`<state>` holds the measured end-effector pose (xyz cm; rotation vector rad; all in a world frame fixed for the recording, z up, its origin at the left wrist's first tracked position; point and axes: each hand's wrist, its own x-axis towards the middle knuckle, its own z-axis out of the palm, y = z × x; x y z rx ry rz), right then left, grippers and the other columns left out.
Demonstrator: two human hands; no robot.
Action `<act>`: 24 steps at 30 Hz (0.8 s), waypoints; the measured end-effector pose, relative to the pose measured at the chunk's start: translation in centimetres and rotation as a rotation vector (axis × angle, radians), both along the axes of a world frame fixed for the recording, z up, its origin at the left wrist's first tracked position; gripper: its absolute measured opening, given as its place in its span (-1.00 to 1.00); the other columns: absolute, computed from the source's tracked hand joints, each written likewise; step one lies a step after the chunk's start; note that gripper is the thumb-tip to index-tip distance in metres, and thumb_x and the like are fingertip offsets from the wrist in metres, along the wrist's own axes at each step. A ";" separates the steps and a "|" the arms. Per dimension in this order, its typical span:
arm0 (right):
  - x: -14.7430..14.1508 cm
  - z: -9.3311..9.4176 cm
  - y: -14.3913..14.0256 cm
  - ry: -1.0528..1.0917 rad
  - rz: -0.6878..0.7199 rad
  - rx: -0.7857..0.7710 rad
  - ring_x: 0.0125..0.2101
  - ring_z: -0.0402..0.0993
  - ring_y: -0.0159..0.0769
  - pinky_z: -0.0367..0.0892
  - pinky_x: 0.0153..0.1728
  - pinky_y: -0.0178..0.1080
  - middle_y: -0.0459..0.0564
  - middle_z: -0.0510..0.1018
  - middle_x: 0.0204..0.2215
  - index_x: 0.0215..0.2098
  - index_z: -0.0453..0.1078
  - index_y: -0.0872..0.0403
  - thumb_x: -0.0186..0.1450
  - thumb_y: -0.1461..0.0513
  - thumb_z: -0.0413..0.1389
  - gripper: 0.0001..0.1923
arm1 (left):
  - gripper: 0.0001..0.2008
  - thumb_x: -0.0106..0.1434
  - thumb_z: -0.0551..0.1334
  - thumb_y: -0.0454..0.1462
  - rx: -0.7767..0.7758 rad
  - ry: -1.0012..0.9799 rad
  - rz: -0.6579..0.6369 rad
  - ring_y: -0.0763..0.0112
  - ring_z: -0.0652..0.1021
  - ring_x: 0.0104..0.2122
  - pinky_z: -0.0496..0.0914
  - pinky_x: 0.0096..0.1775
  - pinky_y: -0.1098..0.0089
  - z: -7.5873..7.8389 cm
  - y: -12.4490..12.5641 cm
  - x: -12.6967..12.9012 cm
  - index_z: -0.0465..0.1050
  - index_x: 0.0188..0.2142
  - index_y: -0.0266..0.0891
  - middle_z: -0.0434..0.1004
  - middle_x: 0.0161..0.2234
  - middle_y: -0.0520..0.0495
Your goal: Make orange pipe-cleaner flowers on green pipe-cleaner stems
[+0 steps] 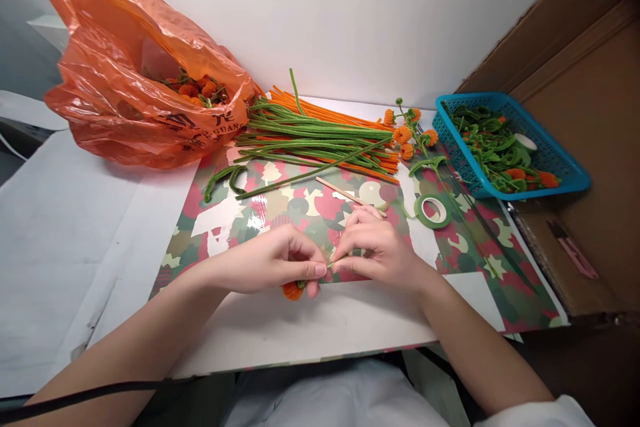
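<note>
My left hand (273,259) and my right hand (373,247) meet fingertip to fingertip over the patterned paper sheet (300,203). The left hand pinches a small orange pipe-cleaner pumpkin (293,291), which pokes out under its fingers. The right hand pinches a thin green stem at the point where the fingertips touch; most of it is hidden. A wooden stick (345,191) lies just beyond the right hand. A roll of green floral tape (433,211) sits to the right of it.
A bundle of green and orange pipe cleaners (320,137) lies at the back. An orange plastic bag (145,80) holding pumpkins is at the back left. A blue basket (510,147) of finished pieces stands at the right, with finished pumpkin stems (410,137) beside it. A pink cutter (573,250) rests on cardboard.
</note>
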<state>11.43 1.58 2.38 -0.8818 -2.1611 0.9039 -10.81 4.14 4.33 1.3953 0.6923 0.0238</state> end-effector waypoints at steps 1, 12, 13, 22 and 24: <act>0.0 0.0 0.0 -0.010 0.026 0.001 -0.36 0.35 -0.32 0.11 0.00 -0.06 -0.14 0.57 -0.52 -0.43 0.51 0.01 0.28 0.20 0.22 -0.87 | -0.70 0.30 0.19 -0.10 -0.038 -0.005 -0.036 0.52 0.46 -0.53 0.34 -0.48 0.55 0.0 0.1 -0.1 0.54 -0.36 -0.28 0.57 -0.51 -0.05; 0.1 0.1 0.1 0.016 -0.096 0.008 -0.38 0.33 -0.32 0.18 -0.11 -0.09 -0.11 0.56 -0.50 -0.43 0.49 0.05 0.27 0.26 0.22 -0.90 | -0.73 0.20 0.29 -0.09 0.331 0.061 0.190 0.47 0.48 -0.53 0.33 -0.51 0.51 -0.6 -0.5 0.6 0.55 -0.37 -0.28 0.55 -0.50 -0.05; 0.1 0.1 0.1 0.006 -0.102 0.011 -0.38 0.33 -0.32 0.18 -0.10 -0.08 -0.11 0.56 -0.50 -0.43 0.48 0.05 0.26 0.26 0.22 -0.90 | -0.72 0.22 0.27 -0.09 0.359 0.078 0.211 0.47 0.47 -0.55 0.31 -0.53 0.51 -0.6 -0.6 0.7 0.55 -0.38 -0.29 0.54 -0.52 -0.05; 0.1 -0.2 0.1 -0.009 0.043 0.026 -0.35 0.34 -0.31 0.23 -0.12 -0.11 -0.10 0.57 -0.49 -0.37 0.50 0.04 0.29 0.25 0.20 -0.93 | -0.64 0.31 0.15 -0.08 0.209 0.093 -0.007 0.56 0.39 -0.60 0.25 -0.56 0.56 0.0 -0.2 0.0 0.54 -0.40 -0.30 0.49 -0.55 -0.02; 0.1 -0.3 0.1 -0.028 0.075 0.019 -0.34 0.33 -0.30 0.24 -0.12 -0.11 -0.10 0.56 -0.50 -0.36 0.50 0.04 0.29 0.26 0.20 -0.94 | -0.63 0.31 0.15 -0.07 0.133 0.087 -0.074 0.55 0.39 -0.59 0.25 -0.54 0.57 0.1 0.0 -0.2 0.53 -0.41 -0.30 0.48 -0.56 -0.01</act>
